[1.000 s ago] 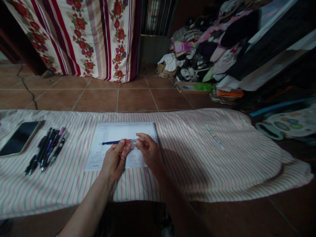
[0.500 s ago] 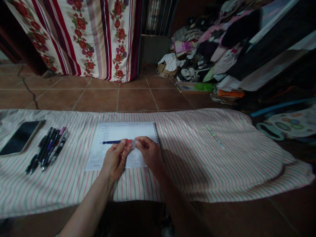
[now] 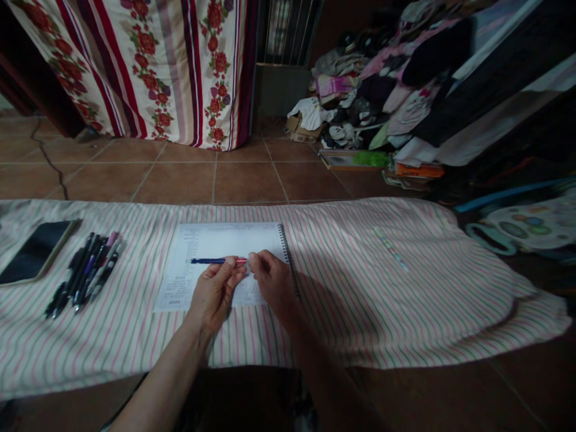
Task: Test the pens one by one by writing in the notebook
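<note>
A slim pen, dark blue with a red section towards its right end, lies level above the open spiral notebook. My left hand is closed around the pen's red part, between thumb and fingers. My right hand is pinched closed right at the pen's right end. Its fingertips hide what they grip there, and I cannot tell if they touch the pen. The notebook's page carries printed text on its left part, and its spiral binding runs along the right side.
Several pens lie bunched at the left, beside a dark phone. A pale patterned strip-like object rests on the striped cloth at the right. Beyond are a tiled floor, a floral curtain and heaped clothes.
Both hands have shifted slightly right, the pen moving along with my left hand. My right hand stays pinched at the pen's right end.
</note>
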Demonstrator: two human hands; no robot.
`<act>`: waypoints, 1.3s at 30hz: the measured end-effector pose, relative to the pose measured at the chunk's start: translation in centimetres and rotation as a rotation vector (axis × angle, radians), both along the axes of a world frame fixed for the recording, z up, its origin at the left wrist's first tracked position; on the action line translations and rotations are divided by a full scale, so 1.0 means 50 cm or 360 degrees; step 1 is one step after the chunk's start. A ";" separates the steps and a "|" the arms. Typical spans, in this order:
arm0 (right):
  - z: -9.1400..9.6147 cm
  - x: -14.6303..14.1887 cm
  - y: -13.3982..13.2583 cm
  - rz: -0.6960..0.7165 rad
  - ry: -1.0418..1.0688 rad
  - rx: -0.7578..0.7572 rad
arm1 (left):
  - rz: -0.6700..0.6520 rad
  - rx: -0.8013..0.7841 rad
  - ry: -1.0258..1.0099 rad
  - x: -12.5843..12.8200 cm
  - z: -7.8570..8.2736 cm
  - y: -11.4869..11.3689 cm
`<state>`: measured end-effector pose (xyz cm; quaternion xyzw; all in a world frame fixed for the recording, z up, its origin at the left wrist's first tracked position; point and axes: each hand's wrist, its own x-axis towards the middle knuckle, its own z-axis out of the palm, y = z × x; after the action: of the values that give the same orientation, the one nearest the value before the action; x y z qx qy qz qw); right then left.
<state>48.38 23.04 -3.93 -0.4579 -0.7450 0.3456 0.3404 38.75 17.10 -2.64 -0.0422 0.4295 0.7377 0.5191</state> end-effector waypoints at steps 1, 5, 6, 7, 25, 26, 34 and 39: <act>0.000 0.000 0.000 -0.0009 -0.0028 0.0009 | 0.0000 -0.0005 0.0001 0.002 0.001 0.000; -0.001 0.001 -0.003 -0.0016 -0.0047 0.0020 | 0.0011 -0.0038 0.0003 0.005 0.006 0.000; -0.001 0.001 -0.003 -0.0012 -0.0033 0.0004 | 0.0018 -0.0046 0.0002 0.004 0.006 0.000; 0.000 0.002 -0.004 -0.0002 -0.0010 -0.0023 | 0.0029 -0.0050 0.0002 0.002 0.007 0.001; -0.015 -0.002 0.002 0.0184 0.0401 -0.0083 | 0.0073 -0.0061 -0.0030 -0.014 0.003 -0.001; -0.014 -0.001 0.002 0.0188 0.0400 -0.0084 | 0.0074 -0.0059 -0.0027 -0.014 0.003 -0.001; -0.007 0.002 0.000 0.0182 0.0346 -0.0067 | 0.0079 -0.0037 -0.0018 -0.012 -0.003 -0.001; -0.003 0.001 -0.001 0.0139 0.0184 -0.0034 | 0.0048 -0.0008 0.0009 -0.007 0.001 -0.001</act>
<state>48.41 22.99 -4.10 -0.4078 -0.7395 0.3942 0.3625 38.37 17.07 -2.57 -0.0478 0.4322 0.7445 0.5066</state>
